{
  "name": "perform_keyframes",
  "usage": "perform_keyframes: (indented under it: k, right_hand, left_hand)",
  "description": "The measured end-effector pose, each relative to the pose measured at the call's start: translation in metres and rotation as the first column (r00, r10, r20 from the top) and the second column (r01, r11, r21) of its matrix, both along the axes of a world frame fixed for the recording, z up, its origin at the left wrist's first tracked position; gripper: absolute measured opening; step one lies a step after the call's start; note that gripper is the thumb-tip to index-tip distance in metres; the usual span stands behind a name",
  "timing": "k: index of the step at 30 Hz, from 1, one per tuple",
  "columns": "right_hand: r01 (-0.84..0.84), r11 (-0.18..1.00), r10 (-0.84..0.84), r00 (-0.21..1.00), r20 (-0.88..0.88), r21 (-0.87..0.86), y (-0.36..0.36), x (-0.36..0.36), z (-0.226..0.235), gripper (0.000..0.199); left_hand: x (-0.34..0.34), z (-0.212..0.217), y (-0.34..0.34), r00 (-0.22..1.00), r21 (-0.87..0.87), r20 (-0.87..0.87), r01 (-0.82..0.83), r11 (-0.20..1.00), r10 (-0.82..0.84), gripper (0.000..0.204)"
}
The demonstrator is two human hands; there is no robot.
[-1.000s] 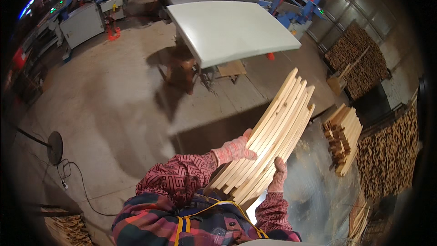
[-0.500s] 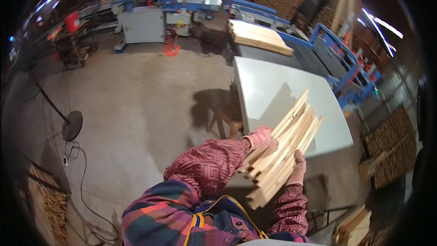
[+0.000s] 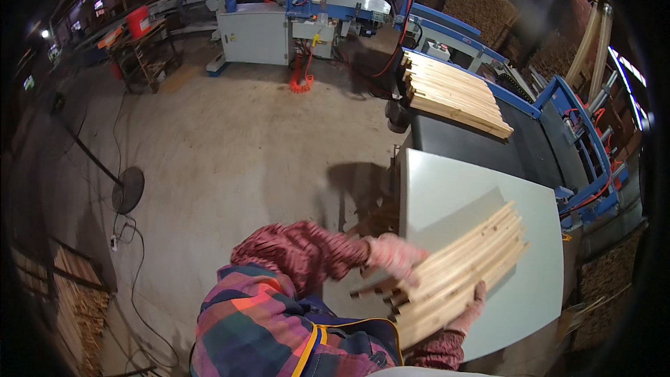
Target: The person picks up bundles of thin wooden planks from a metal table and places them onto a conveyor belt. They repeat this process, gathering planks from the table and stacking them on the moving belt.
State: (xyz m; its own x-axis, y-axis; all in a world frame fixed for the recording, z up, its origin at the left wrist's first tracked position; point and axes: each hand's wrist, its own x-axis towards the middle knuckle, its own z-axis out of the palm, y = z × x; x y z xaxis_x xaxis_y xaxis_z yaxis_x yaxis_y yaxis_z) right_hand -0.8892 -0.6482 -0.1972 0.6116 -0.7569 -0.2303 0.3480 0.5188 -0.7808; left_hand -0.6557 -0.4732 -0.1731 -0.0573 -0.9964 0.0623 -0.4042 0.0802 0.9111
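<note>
A bundle of pale wooden strips (image 3: pixel 464 265) lies slanted over the near part of a light grey table (image 3: pixel 447 188), its near ends uneven and reaching toward my body. At the left side of the bundle is my left hand (image 3: pixel 399 257), in a pinkish-white glove and a little blurred, its fingers closed against the strips. My right hand (image 3: pixel 469 314), gloved too, grips the bundle's right side, the fingers lying along the outer strip. Part of each hand's grip is hidden by the wood.
Beyond the table, a row of wooden strips (image 3: pixel 453 94) rests on a black conveyor belt (image 3: pixel 513 157) with a blue frame (image 3: pixel 583 160). Blue and white machinery (image 3: pixel 255 35) stands at the back. A round-based stand (image 3: pixel 128 190), a cable (image 3: pixel 136 293) and stacked wood (image 3: pixel 80 307) are on the left.
The bundle has come further over the table and turned flatter, its strips more side by side. Both hands have shifted with it, and the view has turned, so the conveyor sits lower.
</note>
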Motion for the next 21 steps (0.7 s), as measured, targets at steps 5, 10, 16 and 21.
perform_keyframes:
  k: [5, 10, 16, 21]
  right_hand:
    - [-0.071, 0.989, 0.055, 0.991, 0.123, 0.129, 0.049, 0.086, 0.023, 0.067]
    - [0.332, 0.937, -0.322, 0.941, -0.101, 0.104, 0.082, 0.14, 0.031, 0.048]
    - [0.604, 0.795, -0.598, 0.796, -0.094, 0.056, 0.05, 0.195, 0.022, 0.052]
    - [0.53, 0.848, -0.53, 0.848, -0.02, -0.012, -0.013, 0.272, 0.045, 0.057]
  left_hand:
    - [0.064, -0.018, 0.082, 0.799, 0.332, -0.557, -0.034, 0.943, 0.225, 0.069]
    - [0.144, -0.005, 0.111, 0.958, 0.159, 0.282, -0.094, 0.983, 0.046, 0.046]
    - [0.22, 0.029, 0.066, 0.825, 0.269, 0.555, -0.303, 0.914, 0.11, 0.046]
    - [0.292, 0.066, 0.033, 0.85, 0.153, 0.444, -0.384, 0.91, 0.284, 0.045]
